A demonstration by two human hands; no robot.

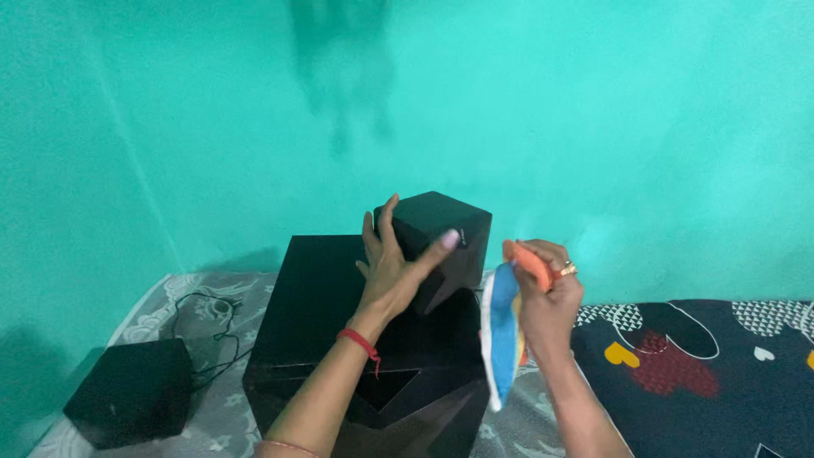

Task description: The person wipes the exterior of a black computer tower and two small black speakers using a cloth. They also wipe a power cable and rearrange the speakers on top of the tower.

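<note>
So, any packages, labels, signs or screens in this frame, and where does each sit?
None show: no package, label, sign or screen.
Small black speaker box: tilted on the large one, left hand gripping it.
Large black speaker box: centre, on the bed.
Second small black box: lower left, cable beside it.
Cloth: white, blue and orange, in the right hand.
</note>
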